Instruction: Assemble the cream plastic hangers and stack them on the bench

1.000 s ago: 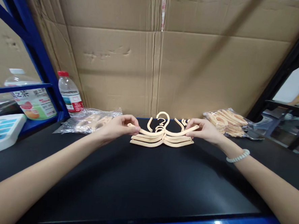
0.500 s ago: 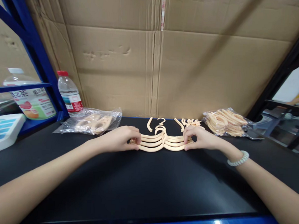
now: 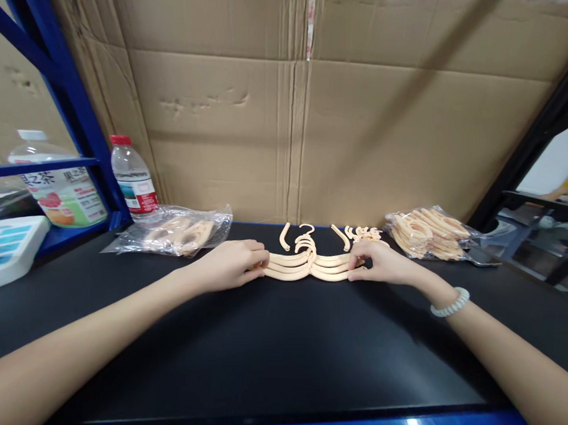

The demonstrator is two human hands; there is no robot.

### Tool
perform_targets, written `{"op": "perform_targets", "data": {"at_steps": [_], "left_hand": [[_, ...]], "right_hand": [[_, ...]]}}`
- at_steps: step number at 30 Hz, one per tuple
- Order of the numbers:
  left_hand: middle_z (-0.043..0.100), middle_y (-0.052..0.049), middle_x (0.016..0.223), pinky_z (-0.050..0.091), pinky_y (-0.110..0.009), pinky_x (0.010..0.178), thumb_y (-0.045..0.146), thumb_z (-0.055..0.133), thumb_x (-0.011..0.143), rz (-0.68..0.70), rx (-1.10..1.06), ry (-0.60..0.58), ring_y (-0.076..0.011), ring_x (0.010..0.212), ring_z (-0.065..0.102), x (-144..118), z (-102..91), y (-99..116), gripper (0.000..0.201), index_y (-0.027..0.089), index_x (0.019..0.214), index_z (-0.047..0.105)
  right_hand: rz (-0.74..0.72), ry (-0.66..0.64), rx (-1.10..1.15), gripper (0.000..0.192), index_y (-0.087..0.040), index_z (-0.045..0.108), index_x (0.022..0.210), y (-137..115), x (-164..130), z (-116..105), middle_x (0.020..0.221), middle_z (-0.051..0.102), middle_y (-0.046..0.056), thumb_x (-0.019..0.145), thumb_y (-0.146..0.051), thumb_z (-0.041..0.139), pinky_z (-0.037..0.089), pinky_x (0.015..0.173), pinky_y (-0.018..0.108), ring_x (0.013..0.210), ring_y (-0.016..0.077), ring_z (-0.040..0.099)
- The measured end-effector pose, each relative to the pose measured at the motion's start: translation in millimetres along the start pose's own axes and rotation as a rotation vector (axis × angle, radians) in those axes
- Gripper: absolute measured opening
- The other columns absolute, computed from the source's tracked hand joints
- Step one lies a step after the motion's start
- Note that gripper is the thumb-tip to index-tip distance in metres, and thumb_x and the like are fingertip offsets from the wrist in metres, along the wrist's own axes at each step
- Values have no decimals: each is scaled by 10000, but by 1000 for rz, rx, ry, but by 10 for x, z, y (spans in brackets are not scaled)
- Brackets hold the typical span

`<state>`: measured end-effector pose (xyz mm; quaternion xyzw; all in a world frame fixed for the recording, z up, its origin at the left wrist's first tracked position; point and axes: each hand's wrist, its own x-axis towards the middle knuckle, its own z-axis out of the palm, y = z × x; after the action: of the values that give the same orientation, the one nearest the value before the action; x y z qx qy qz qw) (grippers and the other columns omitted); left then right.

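A stack of cream plastic hangers (image 3: 309, 266) lies flat on the black tabletop (image 3: 276, 347), toward its far middle, hooks bunched at the centre and pointing away from the person. The left hand (image 3: 235, 264) grips the stack's left end, fingers curled together and pinched on the arm tips; the right hand (image 3: 381, 262) does likewise at the right end, fingertips pressed onto the tips, a bead bracelet (image 3: 449, 301) on that wrist. Judged from this, the step in hand is squaring the stack so the arms sit flush. The next move appears to call for even inward pressure from both ends, since the curved arms could splay or slide over one another. Just behind the stack lie loose hanger pieces (image 3: 354, 233). Further right sits a clear bag of hangers (image 3: 430, 232); to the left, a second, flatter clear bag (image 3: 177, 230), and beyond it a water bottle (image 3: 132, 176) beside the blue shelf post (image 3: 74, 97). A cardboard wall (image 3: 290, 110) backs the bench.
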<state>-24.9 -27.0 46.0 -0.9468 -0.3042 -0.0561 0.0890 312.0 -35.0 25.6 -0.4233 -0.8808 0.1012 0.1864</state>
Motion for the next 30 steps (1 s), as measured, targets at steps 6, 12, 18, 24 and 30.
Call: {"op": "perform_targets", "data": {"at_steps": [6,12,18,24,30], "left_hand": [[580,-47,798,406,-263,639,187,427,877,32,58,50,-173,713,560,-6,-14,30,127,171,821,541],[557,-21,682,363,-269,570,191,393,884,37,94,146,-159,587,520,10,-44,91,171,179,750,497],[564,-32,660,332,-270,550,264,349,933,-18,207,227,-169,584,532,16,-24,19,267,184,709,469],[595,-31,664,330,-266,526,294,355,934,-181,111,233,-200,590,574,11,-23,13,197,191,824,481],[603,-30,633,345,-260,523,272,319,927,-194,165,246,-196,575,589,16,-7,40,190,186,876,481]], "right_hand": [[13,2,-16,150,-184,674,716,-34,1,-9,737,639,36,716,-329,711,426,666,297,712,173,573],[44,91,56,188,-179,670,734,-20,0,-14,709,636,35,762,-363,641,417,633,295,668,163,548],[228,337,188,293,-158,672,751,56,31,10,693,633,45,786,-431,574,386,561,283,596,149,513],[341,505,351,378,-171,646,671,88,41,30,656,622,46,717,-546,624,384,582,297,591,156,508],[398,544,529,402,-181,603,632,62,37,35,646,590,33,653,-574,684,375,572,288,601,145,498]]}}
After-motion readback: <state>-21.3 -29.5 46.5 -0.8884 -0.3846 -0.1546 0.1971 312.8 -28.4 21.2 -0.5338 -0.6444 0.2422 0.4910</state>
